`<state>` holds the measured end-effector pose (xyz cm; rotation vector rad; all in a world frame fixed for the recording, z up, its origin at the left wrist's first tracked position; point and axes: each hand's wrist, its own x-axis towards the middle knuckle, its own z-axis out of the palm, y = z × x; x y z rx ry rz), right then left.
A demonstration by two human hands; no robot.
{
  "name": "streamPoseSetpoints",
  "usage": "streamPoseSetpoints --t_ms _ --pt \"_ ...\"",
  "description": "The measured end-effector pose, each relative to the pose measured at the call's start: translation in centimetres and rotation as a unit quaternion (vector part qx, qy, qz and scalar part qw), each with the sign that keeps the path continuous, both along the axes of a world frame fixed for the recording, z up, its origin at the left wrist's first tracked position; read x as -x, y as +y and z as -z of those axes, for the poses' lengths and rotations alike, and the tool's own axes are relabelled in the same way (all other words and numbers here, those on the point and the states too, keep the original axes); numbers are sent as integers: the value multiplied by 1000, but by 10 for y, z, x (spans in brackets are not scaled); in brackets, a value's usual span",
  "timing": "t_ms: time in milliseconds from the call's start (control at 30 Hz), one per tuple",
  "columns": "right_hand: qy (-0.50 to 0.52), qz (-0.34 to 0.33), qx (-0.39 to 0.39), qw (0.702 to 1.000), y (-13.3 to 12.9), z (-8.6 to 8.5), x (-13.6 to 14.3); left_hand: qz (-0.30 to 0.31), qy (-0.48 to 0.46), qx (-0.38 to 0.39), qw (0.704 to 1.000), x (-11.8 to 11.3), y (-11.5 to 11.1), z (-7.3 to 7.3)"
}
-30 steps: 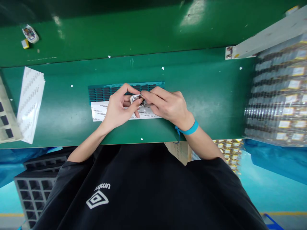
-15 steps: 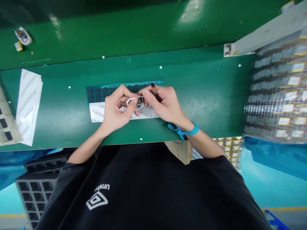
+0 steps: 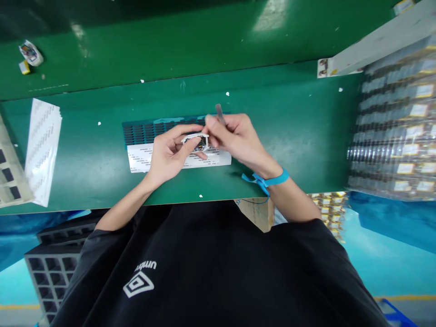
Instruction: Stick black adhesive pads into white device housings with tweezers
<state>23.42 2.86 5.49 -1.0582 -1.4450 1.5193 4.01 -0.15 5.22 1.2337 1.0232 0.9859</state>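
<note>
Between the thumb and fingers of my left hand [image 3: 168, 152] is a small white plastic housing [image 3: 205, 135], its open side up and electronic parts showing inside. My right hand [image 3: 235, 136] is closed on a slim, flat grey metal tool [image 3: 220, 113] that sticks up past the fingers; its other end is hidden. The right fingertips are at the right end of the housing. Beneath both hands lie a white printed sheet [image 3: 139, 159] and a teal sheet with rows of dark strips [image 3: 136, 134].
White printed sheets [image 3: 42, 150] lie at the left beside a pale tray [image 3: 13, 181]. Another open housing [image 3: 31, 53] and a yellow-white block [image 3: 24, 67] sit at the far left. Stacked clear trays [image 3: 402, 136] stand at the right, near a white metal post [image 3: 374, 41].
My right hand has turned and shifted slightly, so more of the grey tool shows upright. The housing and my left hand have moved a little to the right.
</note>
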Motion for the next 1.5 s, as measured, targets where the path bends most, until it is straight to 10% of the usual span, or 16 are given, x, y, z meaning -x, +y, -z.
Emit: streamPoseSetpoints --t_ms 267,733,1267,1500 --pt "-187 247 -170 936 -22 -38 -45 50 139 -214 966 1 -7 -1" --pt "-84 197 -18 977 -63 33 -60 155 262 -371 877 -3 0 42" --pt "6 150 76 986 -54 28 -68 114 241 -320 909 -4 -1 36" --pt "22 279 -4 960 -59 18 -37 70 89 -94 989 -9 -5 17"
